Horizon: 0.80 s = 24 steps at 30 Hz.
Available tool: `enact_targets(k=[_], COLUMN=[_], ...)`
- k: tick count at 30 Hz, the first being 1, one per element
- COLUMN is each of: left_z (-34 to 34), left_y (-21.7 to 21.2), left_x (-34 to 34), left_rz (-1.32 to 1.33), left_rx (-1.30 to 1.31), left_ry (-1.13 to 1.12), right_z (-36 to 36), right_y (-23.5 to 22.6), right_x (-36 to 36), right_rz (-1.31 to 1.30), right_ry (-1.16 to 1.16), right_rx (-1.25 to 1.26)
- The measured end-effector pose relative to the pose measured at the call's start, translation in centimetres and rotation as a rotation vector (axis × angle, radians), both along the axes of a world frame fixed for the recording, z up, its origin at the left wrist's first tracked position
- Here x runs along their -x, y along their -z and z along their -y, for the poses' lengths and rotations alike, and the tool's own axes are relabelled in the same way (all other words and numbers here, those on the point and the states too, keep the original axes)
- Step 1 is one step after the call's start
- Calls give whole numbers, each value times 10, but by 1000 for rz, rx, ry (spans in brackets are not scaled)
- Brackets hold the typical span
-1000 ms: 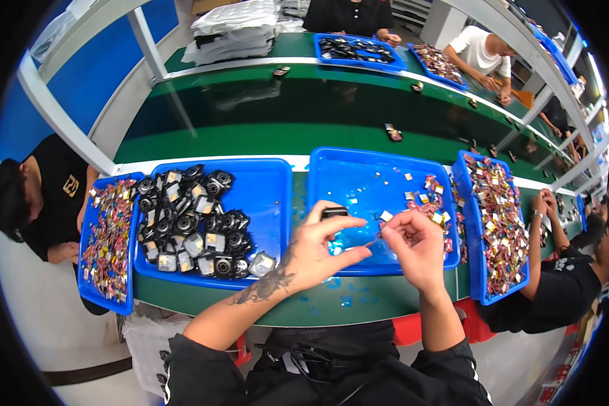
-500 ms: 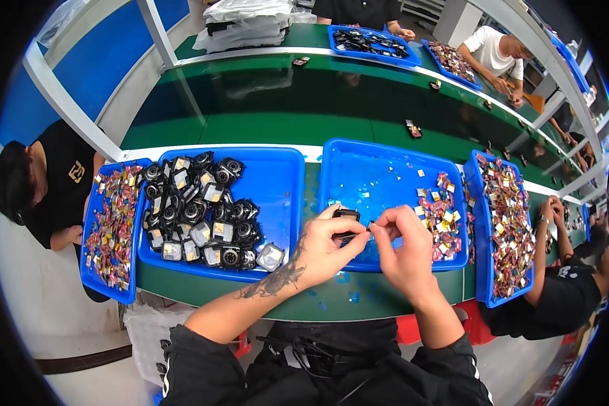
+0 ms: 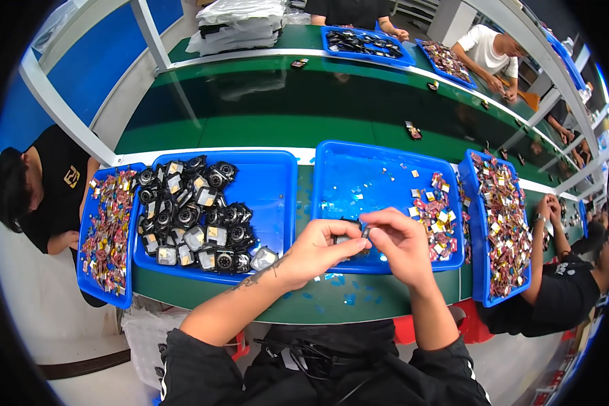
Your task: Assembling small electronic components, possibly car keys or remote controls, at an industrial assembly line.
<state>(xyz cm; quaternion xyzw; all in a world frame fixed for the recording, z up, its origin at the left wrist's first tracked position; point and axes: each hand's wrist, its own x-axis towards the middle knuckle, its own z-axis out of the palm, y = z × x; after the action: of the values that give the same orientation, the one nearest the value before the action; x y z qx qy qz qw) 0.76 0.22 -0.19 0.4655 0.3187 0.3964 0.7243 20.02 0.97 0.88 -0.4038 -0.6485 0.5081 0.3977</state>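
Observation:
My left hand (image 3: 312, 254) is closed round a black smartwatch case (image 3: 342, 239), mostly covered by the fingers. At the case's right edge, my right hand (image 3: 404, 247) has thumb and fingertips pinched together; whatever they hold is too small or hidden to name. Both hands are over the near edge of a blue tray (image 3: 348, 166). Small reddish parts with white and yellow patches (image 3: 434, 218) are heaped in its right side. To the left, another blue tray (image 3: 272, 183) contains several black watch cases (image 3: 189, 215) in a pile.
Narrow blue trays full of reddish small parts flank the work area, a left one (image 3: 81, 274) and a right one (image 3: 479, 264). Blue film scraps (image 3: 349, 298) lie on the green table. Beyond runs a green conveyor belt (image 3: 264, 132) with scattered parts. Co-workers sit on both sides and opposite.
My right fingers have shifted up and over the watch case's edge, and the case has tilted deeper into my left hand. The whole view has moved slightly.

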Motion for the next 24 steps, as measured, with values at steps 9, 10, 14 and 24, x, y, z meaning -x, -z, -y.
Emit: enact_targets(k=[9, 10, 14, 24], left_z=[0, -1, -2, 4], left_y=[5, 7, 0, 8], left_x=[6, 7, 3, 4], left_rz=[65, 27, -121, -143], left_rx=[100, 49, -151, -211], left_ry=[133, 188, -133, -129], right_z=[2, 1, 1, 15], right_y=[3, 3, 1, -6], right_x=[-5, -5, -6, 24], right_rz=[-354, -354, -428, 128], right_ry=[-203, -202, 28, 265], right_rx=[226, 226, 142, -182])
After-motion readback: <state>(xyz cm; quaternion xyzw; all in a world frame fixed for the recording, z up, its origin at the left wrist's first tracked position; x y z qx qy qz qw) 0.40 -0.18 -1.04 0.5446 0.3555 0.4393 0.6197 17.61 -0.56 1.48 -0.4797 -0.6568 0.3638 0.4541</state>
